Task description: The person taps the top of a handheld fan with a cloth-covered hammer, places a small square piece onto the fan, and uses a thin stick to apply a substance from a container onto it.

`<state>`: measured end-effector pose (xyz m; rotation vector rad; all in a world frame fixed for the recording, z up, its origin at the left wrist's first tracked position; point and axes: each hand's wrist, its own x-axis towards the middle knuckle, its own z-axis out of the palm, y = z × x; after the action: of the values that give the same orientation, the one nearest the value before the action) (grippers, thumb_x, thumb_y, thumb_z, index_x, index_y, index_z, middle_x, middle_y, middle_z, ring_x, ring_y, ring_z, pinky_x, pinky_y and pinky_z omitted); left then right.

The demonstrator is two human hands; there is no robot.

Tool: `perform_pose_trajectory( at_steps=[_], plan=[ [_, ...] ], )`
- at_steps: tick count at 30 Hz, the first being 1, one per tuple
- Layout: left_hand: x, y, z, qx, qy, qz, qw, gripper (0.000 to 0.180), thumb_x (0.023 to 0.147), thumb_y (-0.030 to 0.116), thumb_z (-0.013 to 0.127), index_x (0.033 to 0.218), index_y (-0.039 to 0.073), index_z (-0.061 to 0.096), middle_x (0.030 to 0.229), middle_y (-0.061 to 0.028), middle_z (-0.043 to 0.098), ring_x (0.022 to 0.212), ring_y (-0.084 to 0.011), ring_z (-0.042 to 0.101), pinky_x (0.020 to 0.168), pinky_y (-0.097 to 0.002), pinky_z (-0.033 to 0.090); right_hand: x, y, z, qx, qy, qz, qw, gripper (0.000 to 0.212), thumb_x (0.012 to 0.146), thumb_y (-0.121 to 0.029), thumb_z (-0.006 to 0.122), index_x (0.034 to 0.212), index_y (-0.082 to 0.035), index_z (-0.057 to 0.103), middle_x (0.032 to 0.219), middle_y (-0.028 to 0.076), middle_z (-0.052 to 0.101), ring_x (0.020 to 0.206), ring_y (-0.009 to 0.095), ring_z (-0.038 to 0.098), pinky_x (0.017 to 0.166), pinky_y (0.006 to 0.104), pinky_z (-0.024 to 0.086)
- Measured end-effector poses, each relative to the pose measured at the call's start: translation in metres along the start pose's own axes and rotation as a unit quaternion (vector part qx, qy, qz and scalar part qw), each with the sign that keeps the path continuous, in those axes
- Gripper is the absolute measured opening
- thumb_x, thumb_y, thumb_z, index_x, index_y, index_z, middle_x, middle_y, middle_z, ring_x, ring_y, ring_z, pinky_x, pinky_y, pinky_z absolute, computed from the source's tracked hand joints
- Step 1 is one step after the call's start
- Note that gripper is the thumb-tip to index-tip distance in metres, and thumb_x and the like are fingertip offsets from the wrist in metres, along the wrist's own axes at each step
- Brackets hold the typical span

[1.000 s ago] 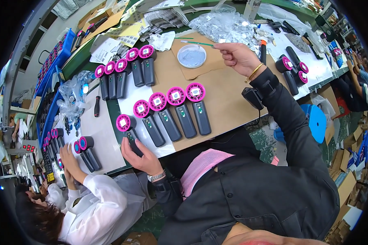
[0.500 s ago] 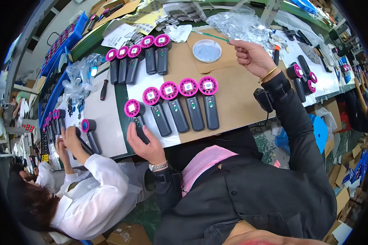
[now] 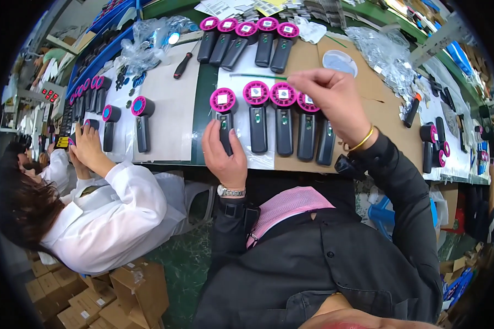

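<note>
My left hand [image 3: 226, 162] grips the dark handle of a handheld fan [image 3: 223, 100] that has a round pink head with a white square at its centre. The fan lies flat on the bench, head away from me. My right hand [image 3: 335, 104] pinches a thin green stick [image 3: 258, 75] between thumb and fingers. The stick points left, beyond the held fan's head. Right of that fan lies a row of several similar fans [image 3: 259, 130], partly covered by my right hand. A shallow white dish [image 3: 340, 62] of pale bluish-grey material sits beyond it.
More fans [image 3: 264, 50] lie at the back. A screwdriver [image 3: 183, 66] is at left, an orange-tipped tool [image 3: 413, 111] at right. Clear plastic bags [image 3: 383, 49] lie near the dish. A co-worker's hand [image 3: 91, 145] is at the far left, near other fans [image 3: 142, 123].
My right hand and the green stick have come from beside the dish to above the fan row. My left hand stays on the fan's handle. The view has shifted left.
</note>
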<state>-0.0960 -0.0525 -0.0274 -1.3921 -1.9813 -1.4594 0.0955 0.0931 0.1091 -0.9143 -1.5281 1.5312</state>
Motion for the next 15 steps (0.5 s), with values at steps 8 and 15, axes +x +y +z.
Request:
perform_pose_trajectory(
  at_steps=[8, 15],
  plan=[
    [-0.001, -0.01, -0.001, -0.015, 0.011, 0.004, 1.0, 0.036, 0.097, 0.004, 0.074, 0.132, -0.005, 0.068, 0.132, -0.0223, 0.069, 0.118, -0.0419, 0.069, 0.1, -0.0488, 0.055, -0.011, 0.027, 0.046, -0.279, -0.043, -0.251, 0.926, 0.016, 0.095, -0.007, 0.081, 0.109, 0.0, 0.081, 0.087, 0.007, 0.073, 0.075, 0.015, 0.068, 0.063, 0.0331, 0.05],
    [-0.002, -0.013, -0.006, -0.012, 0.011, 0.007, 1.0, 0.036, 0.097, 0.004, 0.076, 0.131, -0.005, 0.068, 0.131, -0.0213, 0.069, 0.116, -0.0407, 0.07, 0.099, -0.0482, 0.056, -0.005, 0.047, 0.061, -0.38, -0.042, -0.424, 0.821, 0.019, 0.088, -0.004, 0.081, 0.107, -0.003, 0.08, 0.089, 0.01, 0.07, 0.076, 0.028, 0.068, 0.063, 0.0381, 0.052]
  ],
)
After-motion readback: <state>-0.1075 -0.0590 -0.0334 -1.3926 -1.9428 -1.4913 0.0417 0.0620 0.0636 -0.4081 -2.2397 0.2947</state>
